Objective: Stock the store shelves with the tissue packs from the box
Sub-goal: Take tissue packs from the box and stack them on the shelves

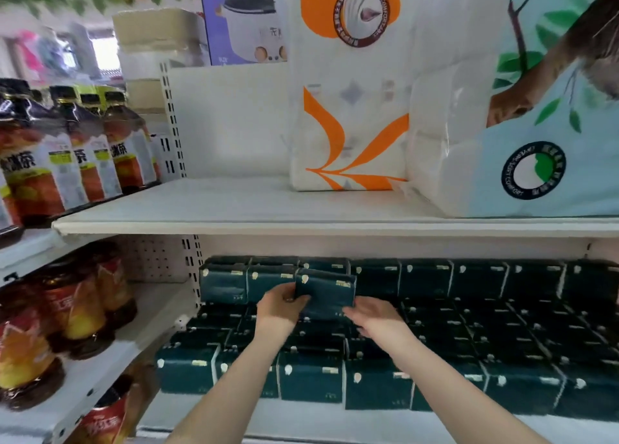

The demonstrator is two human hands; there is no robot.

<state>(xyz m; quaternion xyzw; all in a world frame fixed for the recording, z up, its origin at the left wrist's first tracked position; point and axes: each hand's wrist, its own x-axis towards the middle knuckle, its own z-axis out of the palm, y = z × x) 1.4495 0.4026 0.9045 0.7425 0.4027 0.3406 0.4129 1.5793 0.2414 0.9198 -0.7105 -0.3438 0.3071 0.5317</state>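
A dark green tissue pack (pixel 326 291) is held tilted over the lower shelf, in front of the back stack. My left hand (pixel 279 304) grips its lower left corner. My right hand (pixel 371 314) lies with straight fingers under its lower right edge. Several rows of the same dark green tissue packs (pixel 469 336) fill the lower shelf, stacked two high at the back. The box is not in view.
The white upper shelf (pixel 234 209) holds large white toilet-roll bags (pixel 348 108) at the right. Tea bottles (pixel 60 155) stand on the shelves to the left. A purple cooker carton (pixel 241 18) sits on top.
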